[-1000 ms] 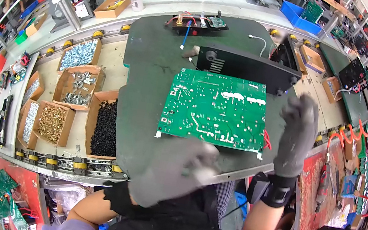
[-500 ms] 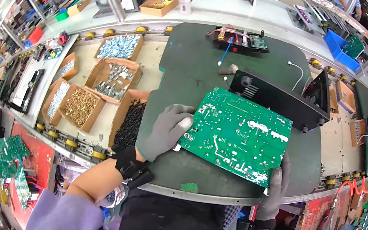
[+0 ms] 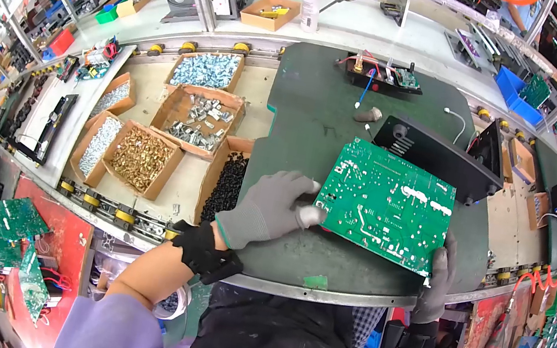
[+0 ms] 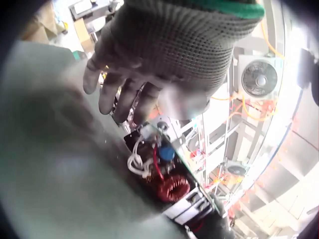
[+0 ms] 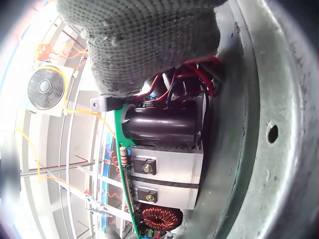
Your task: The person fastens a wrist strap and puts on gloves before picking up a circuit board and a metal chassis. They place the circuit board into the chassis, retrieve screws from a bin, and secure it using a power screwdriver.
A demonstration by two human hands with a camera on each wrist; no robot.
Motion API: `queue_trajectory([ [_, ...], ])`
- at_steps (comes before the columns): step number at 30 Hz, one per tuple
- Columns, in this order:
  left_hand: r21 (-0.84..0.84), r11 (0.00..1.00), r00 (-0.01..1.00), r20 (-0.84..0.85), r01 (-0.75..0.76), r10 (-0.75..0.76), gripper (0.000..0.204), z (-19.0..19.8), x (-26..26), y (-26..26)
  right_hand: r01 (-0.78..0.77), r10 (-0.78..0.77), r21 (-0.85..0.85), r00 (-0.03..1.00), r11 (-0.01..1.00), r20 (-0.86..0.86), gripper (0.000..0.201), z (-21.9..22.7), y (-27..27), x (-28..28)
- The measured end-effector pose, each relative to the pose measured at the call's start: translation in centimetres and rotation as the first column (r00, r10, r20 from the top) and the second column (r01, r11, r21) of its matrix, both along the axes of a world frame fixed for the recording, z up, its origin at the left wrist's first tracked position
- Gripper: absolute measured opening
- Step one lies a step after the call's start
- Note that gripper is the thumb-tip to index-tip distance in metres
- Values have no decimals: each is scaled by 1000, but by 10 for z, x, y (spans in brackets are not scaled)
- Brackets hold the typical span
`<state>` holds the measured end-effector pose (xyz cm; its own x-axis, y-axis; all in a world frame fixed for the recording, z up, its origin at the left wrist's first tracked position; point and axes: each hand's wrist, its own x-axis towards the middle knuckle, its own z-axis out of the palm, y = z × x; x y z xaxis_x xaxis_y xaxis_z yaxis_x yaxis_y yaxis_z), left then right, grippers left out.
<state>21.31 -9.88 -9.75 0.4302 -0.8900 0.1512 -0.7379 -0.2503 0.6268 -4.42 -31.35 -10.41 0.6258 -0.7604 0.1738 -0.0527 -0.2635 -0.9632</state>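
Observation:
A green circuit board (image 3: 384, 208) lies solder side up in the head view, its near right corner turned toward the person. Large parts hang below it: a dark cylinder (image 5: 162, 124), metal heat sinks (image 5: 167, 164) and copper-wound coils (image 5: 162, 217). My gloved right hand (image 3: 438, 277) grips the board's right edge near that corner. Beside the left edge is my gloved left hand (image 3: 272, 210), its thumb tip close to the edge. The left wrist view shows its fingers (image 4: 127, 97) extended and spread, with a red coil (image 4: 174, 188) under the board beyond them.
A black metal panel (image 3: 438, 157) stands just behind the board. Farther back on the green mat (image 3: 305, 104) sits a small wired assembly (image 3: 385, 77). Cardboard boxes of black screws (image 3: 226, 183), brass parts (image 3: 139, 158) and metal clips (image 3: 199, 119) line the left.
Both hands have come to the board's sides from in front and to the right, and the board has turned. Lately the left fingers have straightened at its edge. The head view has shifted.

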Motion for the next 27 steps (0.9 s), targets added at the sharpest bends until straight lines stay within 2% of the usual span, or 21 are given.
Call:
queue_trajectory([
  [1,-16,1000,1000,-1,0,0,46,1,11,-3,-12,12,-6,1000,1000,-11,59,-2,-2,-1],
  [3,-11,984,981,-82,-179,178,42,7,44,-19,-25,25,-21,999,999,-28,59,-2,-1,-1],
  [4,-19,984,980,-88,-178,176,42,3,61,-32,-4,4,20,1000,1000,9,60,-3,1,1],
  [6,-142,971,939,259,-194,225,32,-11,90,-63,4,-6,59,999,998,45,62,-7,0,0],
  [7,-144,970,939,255,-196,228,32,-13,97,-78,1,-4,56,999,998,42,62,-10,-3,-3],
  [9,142,971,929,346,-194,135,21,-19,109,-98,31,-32,31,999,999,36,61,-17,-6,-5],
  [10,154,968,931,341,-196,134,21,-25,118,-101,22,-24,59,999,998,40,61,-7,2,0],
  [12,183,978,959,279,-101,47,18,-37,130,-106,12,-18,112,998,994,56,61,-6,5,5],
  [13,88,994,959,282,-64,36,18,-33,131,-92,4,-16,143,997,990,81,61,-5,4,4],
  [14,-18,1000,958,286,-21,25,19,-24,132,-69,32,-35,93,999,995,23,62,-11,-3,-3],
  [15,-10,999,943,330,-51,51,23,-10,132,-46,31,-31,83,1000,996,-3,65,1,0,4],
  [16,43,997,964,258,-70,57,22,7,137,-20,19,-17,84,1000,996,-15,66,2,-2,3],
  [17,45,989,985,104,-144,139,20,31,132,10,6,-4,86,1000,996,-26,67,2,-4,2],
  [18,126,953,916,337,-274,219,16,29,140,44,-16,17,108,1000,994,-8,68,6,-5,4],
  [19,201,924,894,384,-325,232,19,23,153,82,1,0,109,1000,994,-4,68,8,-6,6],
  [21,349,771,719,667,-533,196,24,51,135,110,-58,55,175,998,983,22,67,9,-8,5],
  [22,347,780,719,671,-521,182,24,49,124,109,-85,79,150,996,985,47,65,5,-12,3],
  [24,266,880,905,283,-393,319,32,44,100,98,-77,74,109,997,991,32,63,2,-17,0],
  [25,148,940,950,-8,-308,313,39,32,86,85,-86,85,65,996,994,11,60,2,-20,-3],
  [26,83,978,964,-169,-193,205,45,21,73,68,-65,63,62,997,996,34,53,1,-27,-7],
  [27,349,907,753,-524,-237,399,48,51,44,35,-45,43,48,998,998,41,53,-2,-38,-9],
])
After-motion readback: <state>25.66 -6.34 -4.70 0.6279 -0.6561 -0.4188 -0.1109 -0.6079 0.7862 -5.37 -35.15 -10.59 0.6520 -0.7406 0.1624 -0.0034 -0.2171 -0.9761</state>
